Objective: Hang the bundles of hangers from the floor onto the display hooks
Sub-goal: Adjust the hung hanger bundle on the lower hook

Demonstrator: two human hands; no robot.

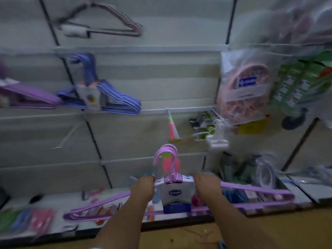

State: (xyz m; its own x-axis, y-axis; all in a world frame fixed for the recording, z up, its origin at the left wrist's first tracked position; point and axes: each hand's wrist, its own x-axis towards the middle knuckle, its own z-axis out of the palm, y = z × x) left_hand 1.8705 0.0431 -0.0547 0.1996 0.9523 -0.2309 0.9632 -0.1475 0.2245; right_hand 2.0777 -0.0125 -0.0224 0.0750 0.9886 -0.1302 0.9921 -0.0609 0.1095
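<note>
I hold a bundle of pink-purple hangers [251, 190] up in front of the display wall, its white and blue label [177, 196] facing me and its hooks [166, 153] pointing up. My left hand [143, 187] grips the bundle's left shoulder beside the label. My right hand [206, 186] grips the right shoulder. A bare wire display hook [67, 137] juts from the wall at left. A blue hanger bundle [107, 99] and a purple one [30, 97] hang higher at left, and a dark bundle [115, 20] hangs above them. The picture is blurred.
A bagged pink round drying rack [242, 87] and green goods [298, 81] hang at right. Small clips and white hooks [213, 133] hang mid-wall. The low white shelf [53, 198] carries coloured items, with packaged goods [248, 173] at right. Wood floor [179, 236] lies below.
</note>
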